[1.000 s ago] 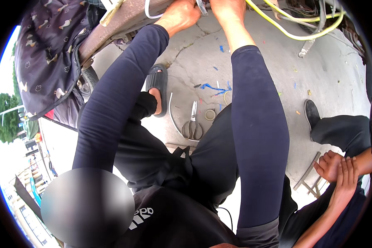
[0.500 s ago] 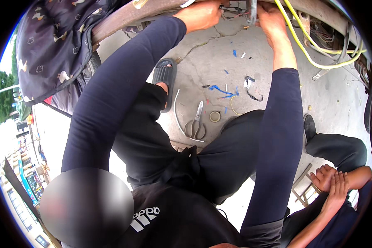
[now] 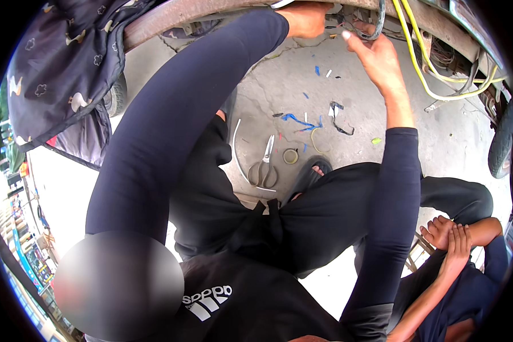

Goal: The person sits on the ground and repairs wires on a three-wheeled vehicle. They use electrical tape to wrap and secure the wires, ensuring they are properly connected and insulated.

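Note:
My left hand (image 3: 309, 20) is at the top, beside a rusty metal frame bar (image 3: 211, 12), with its fingers curled in. What they hold is too hidden to name. Thin dark and red wires (image 3: 341, 20) run just past its fingertips. Close by on the right is my right hand (image 3: 377, 61), thumb stretched out and apart from the bent forefinger. Across its fingers curves a grey hose (image 3: 381, 20); I cannot tell whether they touch it. Nothing shows between thumb and finger.
Scissors (image 3: 268, 154), a tape roll (image 3: 290, 156), a white tube (image 3: 235, 149) and blue scraps (image 3: 302, 121) lie on the concrete. Yellow cables (image 3: 413, 57) hang at right. A patterned dark cover (image 3: 62, 74) drapes at left. Another person's clasped hands (image 3: 453, 242) are at lower right.
My right hand has drawn down from the hose, its thumb now spread. My left hand sits farther right in the picture. The view has shifted, and a slippered foot shows near the tape roll.

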`<state>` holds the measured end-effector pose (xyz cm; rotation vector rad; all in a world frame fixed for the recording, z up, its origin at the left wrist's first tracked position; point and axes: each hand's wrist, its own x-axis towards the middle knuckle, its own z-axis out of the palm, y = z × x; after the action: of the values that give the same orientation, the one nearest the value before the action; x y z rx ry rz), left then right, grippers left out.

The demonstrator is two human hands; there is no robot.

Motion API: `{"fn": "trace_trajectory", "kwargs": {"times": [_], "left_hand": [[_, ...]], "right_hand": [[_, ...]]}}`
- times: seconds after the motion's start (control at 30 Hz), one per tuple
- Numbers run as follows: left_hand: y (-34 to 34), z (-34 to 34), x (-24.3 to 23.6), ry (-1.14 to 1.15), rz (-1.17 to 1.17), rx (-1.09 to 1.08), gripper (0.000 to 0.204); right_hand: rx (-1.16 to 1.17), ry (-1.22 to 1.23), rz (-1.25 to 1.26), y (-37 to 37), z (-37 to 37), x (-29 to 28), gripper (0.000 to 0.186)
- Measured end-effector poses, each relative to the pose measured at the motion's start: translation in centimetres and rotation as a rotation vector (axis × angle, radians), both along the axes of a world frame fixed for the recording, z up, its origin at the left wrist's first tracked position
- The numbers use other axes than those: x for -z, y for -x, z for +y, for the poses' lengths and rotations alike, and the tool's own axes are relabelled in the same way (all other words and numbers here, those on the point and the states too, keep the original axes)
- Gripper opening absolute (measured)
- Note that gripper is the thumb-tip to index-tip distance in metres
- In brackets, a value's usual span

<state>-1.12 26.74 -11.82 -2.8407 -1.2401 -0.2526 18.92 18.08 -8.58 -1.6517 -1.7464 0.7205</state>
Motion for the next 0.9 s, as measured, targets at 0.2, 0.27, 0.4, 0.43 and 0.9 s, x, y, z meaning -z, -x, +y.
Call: {"fn": "trace_trajectory", "kwargs": {"times": [0.2, 0.27, 0.4, 0.43, 0.9], "left_hand": [[1.0, 2.4, 4.4, 0.167, -0.312, -0.042, 0.053], [1.3, 3.4, 6.6, 0.139, -0.320, -0.053, 0.046], [1.9, 4.8, 9.9, 0.085, -0.324, -0.085, 0.033], [1.0, 4.3, 8.9, 0.078, -0.330, -0.072, 0.031], [2.1, 0.8, 1.6, -0.617, 0.682, 0.547, 0.026]], "right_hand": [[0.188, -0.044, -0.060, 0.0, 2.4, 2.1, 0.030], [0.188, -0.062, -0.041, -0.7, 2.7, 2.1, 0.030], [0.185, -0.047, -0.079, -0.9, 2.9, 1.7, 0.031], [0.200, -0.038, -0.090, -1.7, 2.7, 1.8, 0.032], [0.157, 0.101, -0.044, -2.8, 1.2, -0.9, 0.034]]}}
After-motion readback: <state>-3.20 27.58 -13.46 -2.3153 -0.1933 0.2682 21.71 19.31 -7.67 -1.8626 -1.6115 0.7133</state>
